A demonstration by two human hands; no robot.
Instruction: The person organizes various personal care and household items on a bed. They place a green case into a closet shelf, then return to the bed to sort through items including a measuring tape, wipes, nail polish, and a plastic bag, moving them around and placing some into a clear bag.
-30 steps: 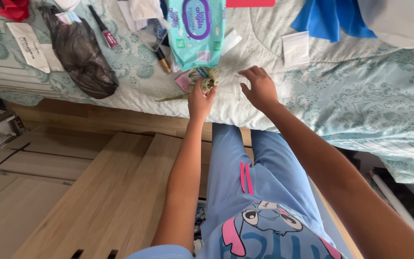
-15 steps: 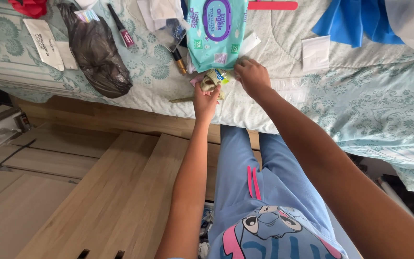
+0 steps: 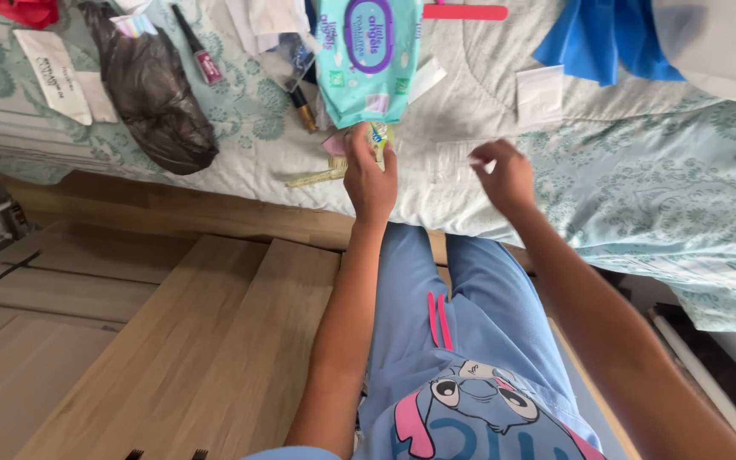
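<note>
Left hand has its grip closed on a small crumpled yellow-green wrapper, at the near edge of the teal wet-wipes pack on the pale patterned bedspread. Right hand hovers half-curled, empty as far as I can tell. Looks like a pick-up in progress; next move needs a clean lift clear of the pack.

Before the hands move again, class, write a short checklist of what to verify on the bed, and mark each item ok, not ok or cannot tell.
1. Left hand grips the small crumpled wrapper: ok.
2. Right hand empty: cannot tell; something small and pale shows at the fingertips.
3. Wipes pack lies flat on the bedspread: ok.
4. Black bag apart from both hands: ok.
5. Bed edge free of loose bits: not ok; a thin greenish strip lies there.
</note>
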